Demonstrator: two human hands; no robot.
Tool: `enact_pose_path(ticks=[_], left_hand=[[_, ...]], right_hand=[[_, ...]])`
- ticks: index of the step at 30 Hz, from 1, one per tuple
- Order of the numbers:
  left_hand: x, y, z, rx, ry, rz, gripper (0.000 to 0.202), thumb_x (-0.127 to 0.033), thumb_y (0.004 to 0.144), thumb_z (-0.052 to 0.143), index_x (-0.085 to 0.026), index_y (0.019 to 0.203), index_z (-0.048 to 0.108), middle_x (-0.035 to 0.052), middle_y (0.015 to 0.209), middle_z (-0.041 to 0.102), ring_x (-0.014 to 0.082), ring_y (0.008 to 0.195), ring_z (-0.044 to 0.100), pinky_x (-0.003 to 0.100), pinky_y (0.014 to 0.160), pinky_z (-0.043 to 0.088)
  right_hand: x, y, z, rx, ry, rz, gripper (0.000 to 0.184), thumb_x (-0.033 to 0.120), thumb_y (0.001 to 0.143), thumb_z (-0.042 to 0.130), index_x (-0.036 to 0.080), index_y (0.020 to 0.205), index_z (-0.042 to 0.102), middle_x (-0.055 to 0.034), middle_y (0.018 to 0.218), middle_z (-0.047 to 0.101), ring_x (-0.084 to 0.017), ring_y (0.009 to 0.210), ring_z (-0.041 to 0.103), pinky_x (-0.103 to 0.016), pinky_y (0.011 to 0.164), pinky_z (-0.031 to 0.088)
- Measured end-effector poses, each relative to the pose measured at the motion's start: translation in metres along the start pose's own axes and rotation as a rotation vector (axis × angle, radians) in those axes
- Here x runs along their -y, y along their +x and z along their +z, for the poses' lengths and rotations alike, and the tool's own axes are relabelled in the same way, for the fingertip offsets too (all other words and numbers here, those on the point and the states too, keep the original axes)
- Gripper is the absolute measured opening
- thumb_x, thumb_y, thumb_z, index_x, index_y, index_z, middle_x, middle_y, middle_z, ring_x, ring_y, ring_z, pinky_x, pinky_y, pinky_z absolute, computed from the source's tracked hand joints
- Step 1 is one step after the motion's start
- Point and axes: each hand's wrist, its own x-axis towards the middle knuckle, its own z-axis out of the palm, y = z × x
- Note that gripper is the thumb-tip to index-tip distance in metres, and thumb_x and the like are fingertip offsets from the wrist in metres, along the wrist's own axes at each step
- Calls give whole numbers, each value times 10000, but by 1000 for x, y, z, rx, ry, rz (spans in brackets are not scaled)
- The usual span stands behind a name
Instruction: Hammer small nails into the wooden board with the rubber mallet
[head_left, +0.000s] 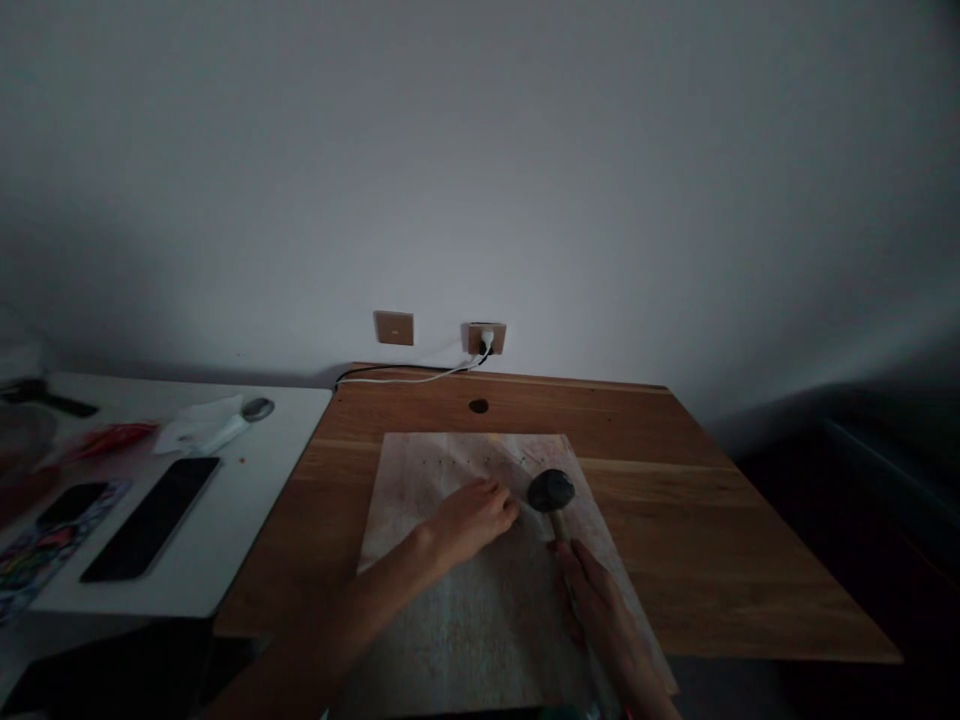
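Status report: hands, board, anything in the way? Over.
Right hand gripping mallet. Left hand curled over pale board, any contents hidden. Board lying on table. Possibly in the way: left hand, close to mallet.

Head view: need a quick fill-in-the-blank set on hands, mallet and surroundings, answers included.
1. The right hand grips the mallet by its ____.
2. In the picture, the left hand is to the ____ of the mallet's head.
3. The table under the long phone is coloured ____.
4. Of two wall plates, the plug is in the ____ one.

Answers: handle; left; white; right.
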Motion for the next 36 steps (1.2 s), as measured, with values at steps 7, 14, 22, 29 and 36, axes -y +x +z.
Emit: enact_pose_path(ticks=[7, 14, 22, 29, 36], left_hand=[[58, -16, 7, -296, -510, -480, 273, -6, 819, 603, -185, 991, 716, 39, 948, 715, 160, 817, 684, 257, 762, 534], [87, -16, 17, -354, -716, -598, 215, -34, 812, 636, -197, 921, 727, 11, 855, 765, 162, 797, 715, 261, 778, 536], [77, -13, 36, -384, -695, -612, 155, -94, 847, 667, -211, 932, 722, 25, 882, 769, 185, 846, 729, 297, 825, 545], [76, -16, 34, -359, -603, -566, 134, -117, 870, 643, -211, 937, 712, 19, 862, 738, 171, 797, 695, 287, 789, 525], [72, -19, 31, -324, -500, -580, 144, -122, 889, 628, -218, 960, 708, 21, 873, 732, 177, 813, 692, 300, 807, 523]], right_hand=[[0, -4, -3, 11, -17, 24, 591, 844, 808, 434, 262, 868, 520, 75, 547, 462, -128, 415, 461, -244, 382, 354], [-1, -2, -3, 2, -17, -3, 595, 822, 832, 448, 248, 918, 578, 64, 541, 478, -143, 430, 483, -258, 404, 367], [0, -1, -2, 11, -4, 5, 638, 838, 827, 439, 232, 971, 579, 67, 562, 476, -139, 433, 471, -249, 386, 380], [-5, -1, -2, 15, 18, -19, 564, 786, 880, 425, 241, 958, 547, 77, 570, 468, -122, 418, 458, -237, 376, 355], [-6, -1, -2, 3, 6, 19, 562, 776, 870, 438, 235, 967, 554, 77, 589, 460, -116, 426, 443, -233, 379, 348]])
